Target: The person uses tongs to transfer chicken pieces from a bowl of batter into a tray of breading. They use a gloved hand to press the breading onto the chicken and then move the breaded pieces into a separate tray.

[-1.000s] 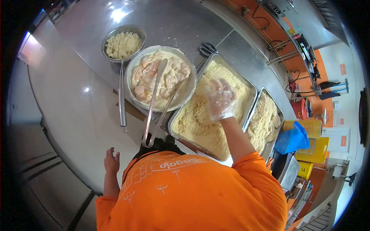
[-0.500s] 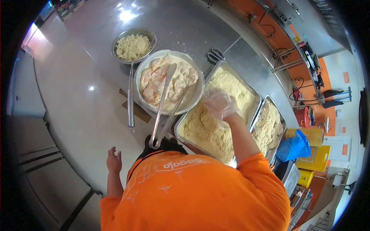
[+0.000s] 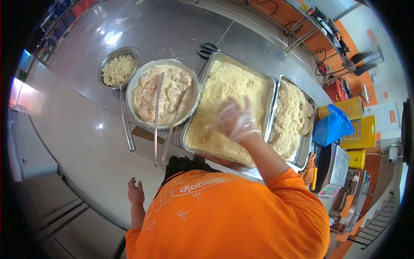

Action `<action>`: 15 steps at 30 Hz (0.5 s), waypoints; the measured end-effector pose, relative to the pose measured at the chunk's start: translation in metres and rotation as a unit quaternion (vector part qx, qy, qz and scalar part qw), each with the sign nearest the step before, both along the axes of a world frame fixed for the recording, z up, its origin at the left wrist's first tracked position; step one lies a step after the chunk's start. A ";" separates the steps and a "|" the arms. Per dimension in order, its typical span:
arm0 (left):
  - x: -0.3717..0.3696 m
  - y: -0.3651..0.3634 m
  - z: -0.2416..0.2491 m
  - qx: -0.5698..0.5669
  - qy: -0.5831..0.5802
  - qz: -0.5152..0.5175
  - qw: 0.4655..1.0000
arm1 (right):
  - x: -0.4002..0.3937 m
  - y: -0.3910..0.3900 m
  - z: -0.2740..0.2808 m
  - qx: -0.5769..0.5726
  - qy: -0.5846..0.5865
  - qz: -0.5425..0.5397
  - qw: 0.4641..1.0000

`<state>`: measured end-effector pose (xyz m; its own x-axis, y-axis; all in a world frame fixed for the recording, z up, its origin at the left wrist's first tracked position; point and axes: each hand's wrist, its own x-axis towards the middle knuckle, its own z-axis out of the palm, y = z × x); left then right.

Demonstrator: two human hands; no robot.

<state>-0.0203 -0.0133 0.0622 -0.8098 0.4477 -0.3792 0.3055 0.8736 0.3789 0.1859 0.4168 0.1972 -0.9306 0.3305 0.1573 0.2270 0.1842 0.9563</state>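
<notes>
My right hand (image 3: 235,118), in a clear plastic glove, is over the large metal tray (image 3: 273,93) of pale crumbs (image 3: 237,80); its fingers are spread and slightly blurred, with nothing in them. To its left stands a white bowl (image 3: 196,93) of raw meat pieces in batter (image 3: 148,93), with metal tongs (image 3: 156,129) resting in it. Bare and empty, my left hand (image 3: 136,192) hangs low beside my body, fingers apart. A second metal tray (image 3: 311,140) on the right holds crumbs and coated pieces (image 3: 306,114).
A sieve (image 3: 128,134) with crumb clumps (image 3: 118,70) lies left of the bowl. Black-handled scissors (image 3: 208,48) lie behind the large tray. On the right are a blue bag (image 3: 332,125), a scale (image 3: 340,166), orange gloves (image 3: 308,172) and yellow containers (image 3: 362,131).
The camera view has shifted, so the bowl and trays appear further left. My right hand has moved toward the middle of the large tray, its fingers more spread.
</notes>
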 end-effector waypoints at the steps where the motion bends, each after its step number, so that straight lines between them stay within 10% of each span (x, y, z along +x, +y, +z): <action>1: -0.001 -0.001 -0.002 0.016 0.007 -0.004 1.000 | 0.005 -0.005 0.049 -0.297 0.049 -0.045 0.953; 3: -0.005 -0.001 -0.009 0.050 0.021 -0.012 0.998 | 0.025 -0.006 0.083 -0.597 0.102 -0.096 0.790; 5: -0.001 0.004 0.001 0.044 0.012 -0.018 0.999 | 0.048 -0.010 0.089 -0.657 0.115 -0.119 0.736; 13: 0.002 -0.010 -0.016 0.007 0.023 -0.048 0.999 | 0.031 -0.053 0.020 -0.563 0.153 -0.271 0.766; 15: -0.002 -0.009 -0.018 0.005 0.019 -0.037 0.999 | 0.032 -0.039 -0.026 -0.386 0.179 -0.242 0.872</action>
